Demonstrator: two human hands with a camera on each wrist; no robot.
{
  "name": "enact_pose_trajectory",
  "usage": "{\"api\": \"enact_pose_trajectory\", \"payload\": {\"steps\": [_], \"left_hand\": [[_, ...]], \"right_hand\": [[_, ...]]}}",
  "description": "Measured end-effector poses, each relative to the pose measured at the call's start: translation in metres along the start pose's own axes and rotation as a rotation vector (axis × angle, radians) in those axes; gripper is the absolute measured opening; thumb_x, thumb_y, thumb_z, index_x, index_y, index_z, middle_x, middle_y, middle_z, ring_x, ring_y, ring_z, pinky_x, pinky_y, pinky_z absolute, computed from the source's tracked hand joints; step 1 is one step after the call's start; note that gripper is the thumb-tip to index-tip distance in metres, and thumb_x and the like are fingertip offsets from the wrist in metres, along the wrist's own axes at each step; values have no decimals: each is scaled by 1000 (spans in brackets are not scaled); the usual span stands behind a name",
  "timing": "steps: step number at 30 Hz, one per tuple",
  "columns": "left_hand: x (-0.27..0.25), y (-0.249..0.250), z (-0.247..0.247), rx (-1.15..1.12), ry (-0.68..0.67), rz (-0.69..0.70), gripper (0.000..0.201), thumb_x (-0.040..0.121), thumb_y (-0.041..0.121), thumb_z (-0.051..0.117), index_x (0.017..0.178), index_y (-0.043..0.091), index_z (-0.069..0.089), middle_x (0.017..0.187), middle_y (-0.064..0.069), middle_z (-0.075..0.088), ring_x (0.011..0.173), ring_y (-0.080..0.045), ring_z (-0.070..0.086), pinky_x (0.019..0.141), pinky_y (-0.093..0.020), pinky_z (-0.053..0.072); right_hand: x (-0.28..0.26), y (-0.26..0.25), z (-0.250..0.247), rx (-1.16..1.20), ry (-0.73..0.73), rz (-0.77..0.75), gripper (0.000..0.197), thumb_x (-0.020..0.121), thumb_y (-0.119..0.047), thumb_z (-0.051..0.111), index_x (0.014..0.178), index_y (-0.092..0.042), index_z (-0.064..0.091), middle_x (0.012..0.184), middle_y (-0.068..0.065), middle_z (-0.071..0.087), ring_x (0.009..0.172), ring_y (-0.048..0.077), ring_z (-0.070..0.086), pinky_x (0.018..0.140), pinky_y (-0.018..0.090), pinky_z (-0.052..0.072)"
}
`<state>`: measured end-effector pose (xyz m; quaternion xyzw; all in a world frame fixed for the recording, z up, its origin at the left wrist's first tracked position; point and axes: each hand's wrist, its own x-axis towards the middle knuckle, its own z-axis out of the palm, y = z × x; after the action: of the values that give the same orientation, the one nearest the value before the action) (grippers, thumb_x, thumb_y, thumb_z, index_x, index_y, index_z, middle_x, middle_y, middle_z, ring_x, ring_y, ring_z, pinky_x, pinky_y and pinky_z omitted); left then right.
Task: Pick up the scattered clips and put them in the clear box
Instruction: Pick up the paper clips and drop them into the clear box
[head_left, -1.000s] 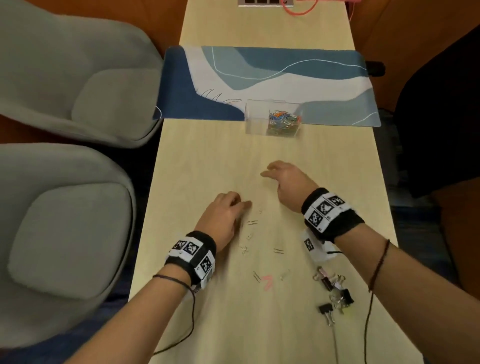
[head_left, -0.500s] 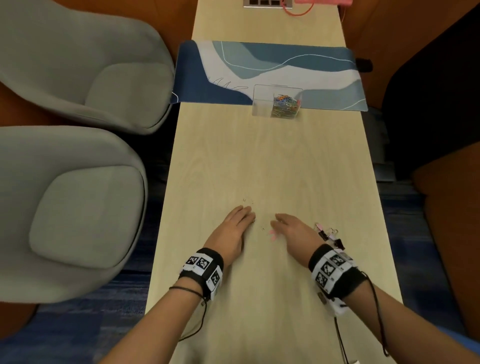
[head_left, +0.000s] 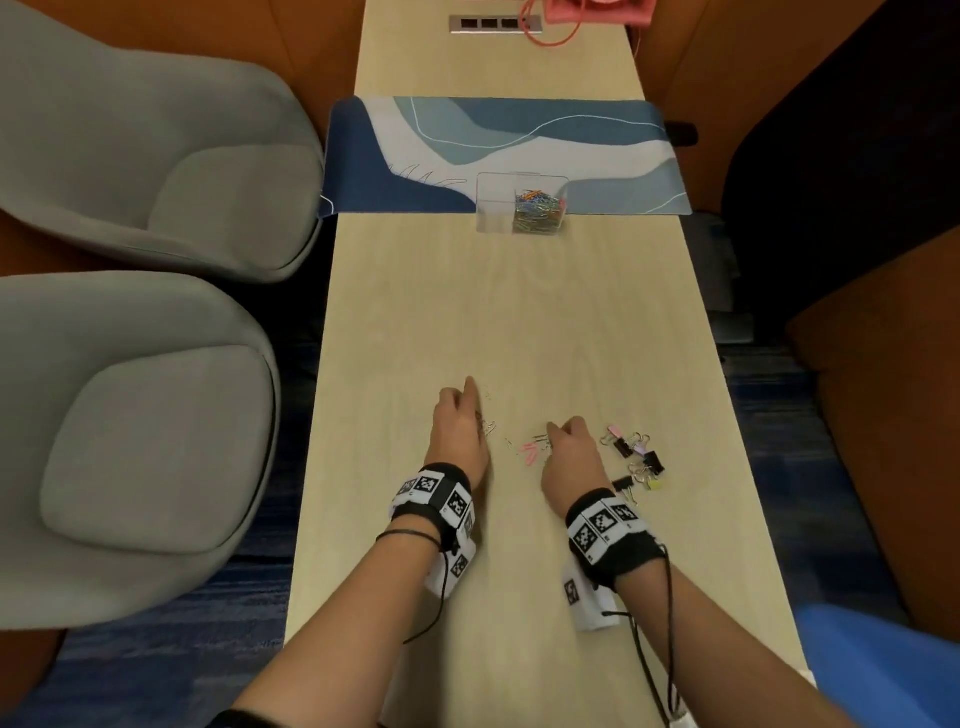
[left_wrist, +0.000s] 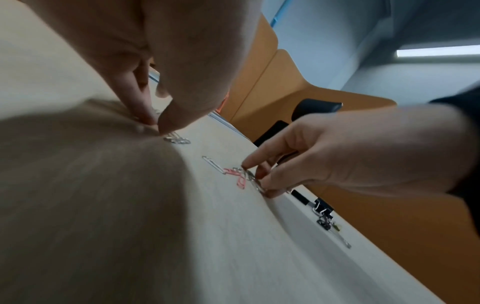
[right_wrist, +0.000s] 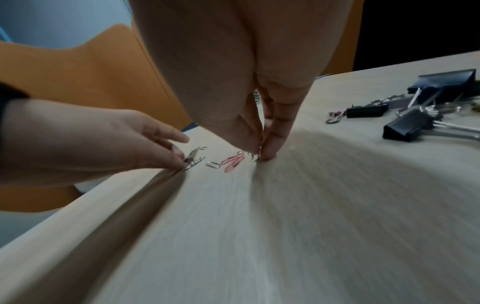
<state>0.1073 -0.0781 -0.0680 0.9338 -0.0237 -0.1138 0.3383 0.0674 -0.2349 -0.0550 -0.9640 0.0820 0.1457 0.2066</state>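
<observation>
Your left hand (head_left: 460, 436) is down on the pale wooden table (head_left: 519, 322), thumb and forefinger pinched on a small bunch of silver paper clips (left_wrist: 177, 139) that lie flat on the wood at the fingertips, with the forefinger seen stretched toward 12 o'clock in the head view. Your right hand (head_left: 571, 462) sits just beside it at 3 o'clock, its thumb and fingers closed on a silver clip (right_wrist: 255, 156) that stands on edge against the tabletop. Between the two hands lie two pink paper clips (head_left: 530, 453) touching each other, and one loose silver clip (right_wrist: 213, 164) next to them on the left-hand side. At 3 o'clock from your right hand, close by, is a heap of binder clips (head_left: 636, 457), mostly black with some pastel ones. The clear box (head_left: 519, 210) stands well apart from both hands at 12 o'clock, at the near edge of a blue patterned desk mat (head_left: 498, 150); coloured clips fill its right side. Two grey chairs (head_left: 140, 312) stand off the table's edge at 9 o'clock.
</observation>
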Motion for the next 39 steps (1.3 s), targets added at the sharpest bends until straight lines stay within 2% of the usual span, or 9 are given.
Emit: {"api": "enact_pose_trajectory", "payload": {"steps": [5,10,14,17,21,25,32,35,39], "left_hand": [[3,2,3,230,36,61,85,79,4,56,153,23,18,155,-23,9,136,-39,22,108,-42,37],[2,-9,6,426,-71,274,65,82,10,56,145,14,40,153,-19,30,131,-39,35,104,-46,43],[-6,-13,5,362,-166,409,65,81,-9,49,144,-1,39,154,-15,32,141,-34,29,118,-40,28],[-17,-19,4,350,-168,466,62,78,-12,52,139,-1,47,148,-16,43,135,-36,39,111,-45,38],[-33,-25,3,383,-188,501,60,83,2,57,141,13,48,146,-16,43,134,-36,38,109,-41,39],[-37,-19,8,399,-136,480,40,86,15,67,126,10,61,129,-17,57,120,-34,50,92,-41,55],[-32,-15,9,335,-96,421,35,59,-4,84,90,7,75,95,-10,69,86,-29,65,66,-31,58],[-25,-13,6,320,-101,351,30,58,-10,77,83,6,75,89,-9,69,81,-29,65,66,-33,58],[-17,-9,1,276,-131,283,26,65,-11,66,80,8,73,84,-9,69,77,-29,63,68,-35,55]], "right_hand": [[-11,-6,1,-192,9,-95,63,85,-2,47,145,-4,29,139,18,35,122,33,40,105,36,38],[-20,-7,9,-527,-127,-316,37,89,-6,45,124,2,56,141,19,41,125,48,33,105,53,30],[-21,-8,3,-499,-102,-285,58,72,-1,60,130,-4,53,129,34,49,110,44,52,95,45,46],[-28,-7,2,-480,-44,-383,57,54,0,71,111,-1,68,107,28,65,90,36,66,76,36,56],[-33,4,6,-551,-58,-485,50,56,1,73,105,4,69,102,24,67,91,32,67,78,33,57],[-24,12,3,-665,-88,-527,33,56,4,76,89,1,72,85,14,66,76,25,61,58,28,56],[-11,11,-3,-854,-210,-614,14,64,6,71,75,-4,71,84,15,66,71,26,60,55,30,56],[-11,-3,-13,-785,-220,-570,21,44,6,81,56,-6,67,74,14,67,58,24,59,40,24,48],[-11,-22,-22,-726,-339,-574,30,77,22,47,99,8,62,103,21,57,94,35,57,66,39,49]]}}
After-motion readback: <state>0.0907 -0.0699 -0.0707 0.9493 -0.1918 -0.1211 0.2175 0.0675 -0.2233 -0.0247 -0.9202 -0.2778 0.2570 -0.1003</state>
